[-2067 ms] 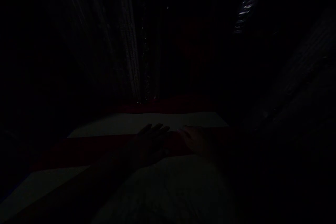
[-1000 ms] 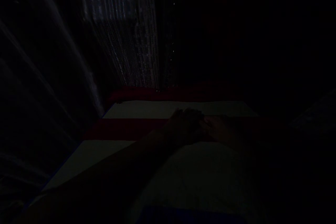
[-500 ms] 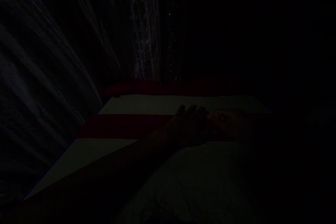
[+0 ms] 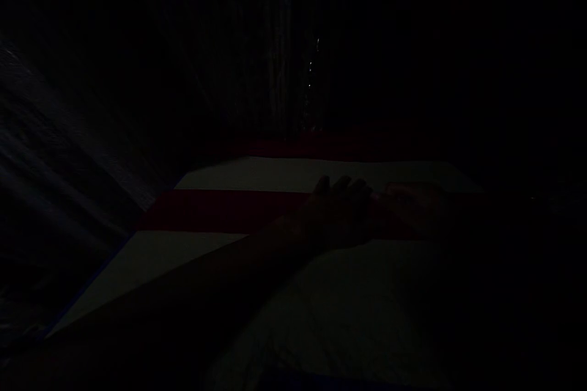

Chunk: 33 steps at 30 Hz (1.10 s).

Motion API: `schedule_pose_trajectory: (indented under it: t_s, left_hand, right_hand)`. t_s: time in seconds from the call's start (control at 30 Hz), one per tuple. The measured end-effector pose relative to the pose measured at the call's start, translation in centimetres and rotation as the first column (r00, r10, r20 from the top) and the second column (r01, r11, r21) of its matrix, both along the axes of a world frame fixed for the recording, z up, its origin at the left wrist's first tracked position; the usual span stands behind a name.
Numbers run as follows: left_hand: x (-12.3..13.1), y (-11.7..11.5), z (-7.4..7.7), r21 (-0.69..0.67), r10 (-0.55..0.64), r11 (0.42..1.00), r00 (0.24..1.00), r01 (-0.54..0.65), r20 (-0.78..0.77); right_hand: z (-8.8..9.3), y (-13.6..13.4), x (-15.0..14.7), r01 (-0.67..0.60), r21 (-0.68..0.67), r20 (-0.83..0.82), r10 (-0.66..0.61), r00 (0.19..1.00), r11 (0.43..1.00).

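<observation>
In very dim light, my left hand [image 4: 337, 214] reaches in from the lower left, back upward, with its fingers apart over a red and pale striped cloth [image 4: 220, 211]. No object shows in it. Just to the right, my right hand [image 4: 415, 198] is closed, thumb and forefinger pinched together close to the left fingertips. A tiny pale spot shows at that pinch; what it is stays too dark to tell. Most of the right hand and its arm fade into shadow.
Dark hanging folds, like a curtain [image 4: 68, 128], run along the left side of the cloth. Small glints shine on a dark upright surface [image 4: 310, 85] behind the cloth. A blue edging [image 4: 87, 287] borders the cloth at left. Blackness covers the right side.
The view has shifted a little and grown darker, so the cloth sits slightly higher. Both hands appear slightly farther right, keeping much the same pose beside each other.
</observation>
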State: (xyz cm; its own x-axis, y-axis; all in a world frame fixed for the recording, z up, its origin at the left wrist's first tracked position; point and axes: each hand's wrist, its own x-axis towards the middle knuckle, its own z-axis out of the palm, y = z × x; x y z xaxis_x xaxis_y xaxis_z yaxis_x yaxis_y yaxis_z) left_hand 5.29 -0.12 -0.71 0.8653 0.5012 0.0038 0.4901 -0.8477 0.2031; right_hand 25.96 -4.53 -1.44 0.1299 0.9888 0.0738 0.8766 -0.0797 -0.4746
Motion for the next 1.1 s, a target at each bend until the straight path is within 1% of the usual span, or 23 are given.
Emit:
schedule_pose_trajectory:
  t_s: [0.17,0.33,0.43,0.6,0.7,0.87,1.0,1.1]
  left_hand:
    - [0.06,0.01,-0.07,0.026,-0.008,1.000,1.000,0.007,0.030]
    - [0.16,-0.04,0.02,0.007,0.000,1.000,1.000,0.000,0.002]
    - [0.17,-0.02,0.00,-0.006,0.001,1.000,1.000,-0.001,0.012]
    - [0.09,0.11,-0.19,-0.022,-0.008,1.000,0.999,0.008,0.033]
    - [0.05,0.06,-0.06,-0.023,-0.002,1.000,0.999,0.003,0.034]
    - [0.08,-0.07,0.33,-0.028,0.000,1.000,1.000,0.000,-0.002]
    - [0.07,-0.06,0.24,-0.030,-0.002,1.000,1.000,0.002,0.007]
    - [-0.02,-0.13,0.11,-0.020,-0.001,1.000,1.000,0.002,0.016]
  right_hand:
    - [-0.17,0.15,0.35,0.026,-0.024,0.002,-0.026,1.000,0.999]
    - [0.13,0.14,0.19,0.046,-0.050,0.003,-0.046,0.999,0.998]
    - [0.24,0.02,0.09,0.034,-0.026,0.012,-0.034,0.999,0.999]
    - [-0.21,-0.02,0.42,-0.019,0.044,-0.013,0.019,1.000,0.999]
    - [-0.28,-0.02,0.53,-0.039,0.064,-0.005,0.039,0.999,0.997]
    - [0.13,0.01,0.18,-0.022,0.043,-0.021,0.023,1.000,0.999]
    - [0.34,0.04,0.01,0.001,-0.007,-0.013,-0.001,1.000,1.000]
    - [0.11,0.09,0.17,-0.010,0.006,-0.041,0.010,0.999,1.000]
